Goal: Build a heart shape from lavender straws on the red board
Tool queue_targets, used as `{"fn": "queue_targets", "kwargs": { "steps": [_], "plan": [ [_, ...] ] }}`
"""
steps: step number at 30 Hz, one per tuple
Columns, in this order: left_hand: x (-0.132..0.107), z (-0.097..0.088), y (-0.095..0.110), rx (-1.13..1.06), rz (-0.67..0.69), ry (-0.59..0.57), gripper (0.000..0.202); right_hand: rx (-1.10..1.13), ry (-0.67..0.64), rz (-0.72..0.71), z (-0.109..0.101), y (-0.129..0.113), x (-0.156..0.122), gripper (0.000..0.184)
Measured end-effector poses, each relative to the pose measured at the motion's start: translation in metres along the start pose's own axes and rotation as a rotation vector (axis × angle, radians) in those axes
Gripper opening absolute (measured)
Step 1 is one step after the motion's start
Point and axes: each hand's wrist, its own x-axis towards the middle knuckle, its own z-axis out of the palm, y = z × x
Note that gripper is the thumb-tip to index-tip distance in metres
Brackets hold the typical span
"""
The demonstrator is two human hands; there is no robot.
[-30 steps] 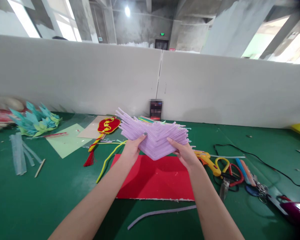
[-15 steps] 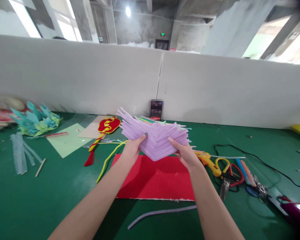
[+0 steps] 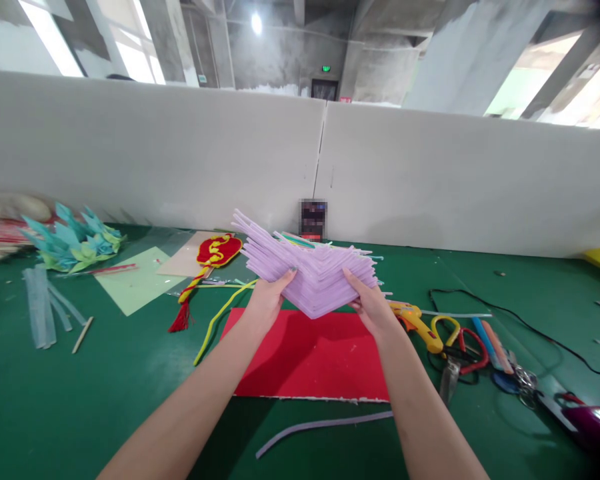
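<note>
A V-shaped bundle of lilac strips [image 3: 313,283], joined side by side with loose ends at the top, is held above a red board [image 3: 315,360]. My left hand [image 3: 269,297] is closed on its left side, thumb on the front face. On the other side, my right hand [image 3: 367,297] pinches the piece the same way; its fingers go behind and are partly hidden. The bundle's point faces down toward me. One loose lilac strip [image 3: 325,423] lies on the table in front of the red board.
Left lie a yellow pipe cleaner [image 3: 215,320], a red-and-yellow tasselled fan [image 3: 219,251], pale green paper [image 3: 135,281] and a teal paper-like crown [image 3: 75,240]. Right are a yellow glue gun [image 3: 420,327], scissors [image 3: 473,350] and a black cable [image 3: 520,319]. A white partition [image 3: 155,153] stands behind.
The lilac bundle has tilted slightly, its lower point shifting a little right and up. My right thumb has slid slightly to the right; both hands keep their hold.
</note>
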Motion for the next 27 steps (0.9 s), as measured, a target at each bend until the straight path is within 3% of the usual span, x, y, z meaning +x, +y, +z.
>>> {"fn": "queue_targets", "kwargs": {
  "steps": [6, 18, 27],
  "plan": [
    [0.001, -0.001, 0.002, -0.071, -0.017, 0.023, 0.028, 0.014, 0.03, 0.013, -0.004, -0.004, 0.0, 0.038],
    [-0.006, 0.003, -0.005, 0.006, 0.045, 0.075, 0.045, 0.031, -0.051, -0.009, 0.01, -0.001, -0.006, 0.034],
    [-0.004, -0.002, -0.011, 0.069, 0.075, -0.008, 0.046, 0.031, 0.023, 0.013, 0.003, -0.001, -0.001, 0.04]
  ]
}}
